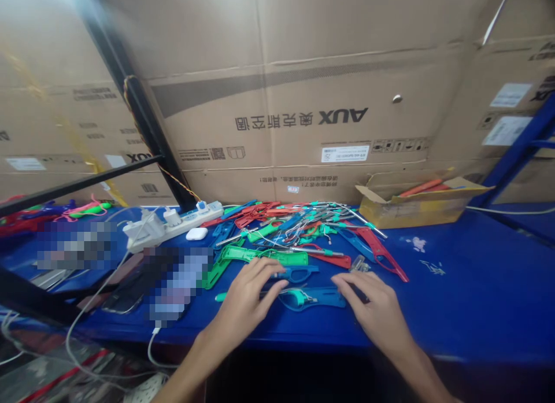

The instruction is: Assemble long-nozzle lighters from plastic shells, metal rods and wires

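Head view: power strip [186,225] at the back edge of the tabletop [477,287], left of centre. Left hand [251,290] near the front edge, fingers bent at the upper blue shell [311,270]; whether they grip cannot be told. Lower blue shell [332,297] lies between the hands, towards the front edge, green insert [298,298] at its loop. Right hand [377,304] at its right end, fingers curled, hold unclear. Step in hand, judged: fitting the insert; next move calls for steadying the lower shell and checking the insert's seat.
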Demonstrator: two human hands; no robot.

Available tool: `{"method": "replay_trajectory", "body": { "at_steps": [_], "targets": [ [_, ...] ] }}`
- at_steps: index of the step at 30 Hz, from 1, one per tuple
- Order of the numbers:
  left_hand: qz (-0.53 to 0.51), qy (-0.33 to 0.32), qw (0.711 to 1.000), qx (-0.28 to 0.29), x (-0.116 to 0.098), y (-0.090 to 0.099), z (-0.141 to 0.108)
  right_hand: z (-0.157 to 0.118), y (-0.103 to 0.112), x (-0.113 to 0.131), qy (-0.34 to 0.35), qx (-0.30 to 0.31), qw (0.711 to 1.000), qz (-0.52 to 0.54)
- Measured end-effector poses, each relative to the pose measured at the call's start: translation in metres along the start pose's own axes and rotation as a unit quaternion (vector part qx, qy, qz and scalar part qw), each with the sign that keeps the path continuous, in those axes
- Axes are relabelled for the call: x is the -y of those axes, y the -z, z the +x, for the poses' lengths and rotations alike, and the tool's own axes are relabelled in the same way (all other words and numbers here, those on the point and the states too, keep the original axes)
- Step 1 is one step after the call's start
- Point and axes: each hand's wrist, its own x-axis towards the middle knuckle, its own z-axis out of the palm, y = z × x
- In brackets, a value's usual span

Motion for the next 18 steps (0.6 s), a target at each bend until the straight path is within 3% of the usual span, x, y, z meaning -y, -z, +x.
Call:
{"method": "replay_trajectory", "body": {
  "at_steps": [5,7,9,11,13,15,18],
  "targets": [
    [0.055,-0.056,0.997,-0.015,0.009,0.022,0.055,0.01,0.009,-0.002,-0.051,0.0,0.999,0.007],
    [0.074,-0.087,0.993,0.0,0.009,0.027,0.081,0.03,0.026,-0.011,-0.057,0.026,0.998,-0.023],
    [0.095,-0.122,0.987,0.052,0.003,0.025,0.103,0.062,0.05,-0.028,-0.052,0.083,0.992,-0.079],
    [0.126,-0.168,0.971,0.118,-0.007,0.014,0.118,0.103,0.079,-0.053,-0.071,0.168,0.975,-0.124],
    [0.147,-0.214,0.95,0.173,-0.021,-0.004,0.124,0.142,0.105,-0.083,-0.105,0.262,0.954,-0.104],
    [0.142,-0.268,0.93,0.207,-0.035,-0.027,0.125,0.167,0.124,-0.112,-0.163,0.367,0.912,-0.082],
    [0.149,-0.324,0.911,0.208,-0.05,-0.061,0.121,0.169,0.137,-0.148,-0.217,0.386,0.89,-0.106]
  ]
}}
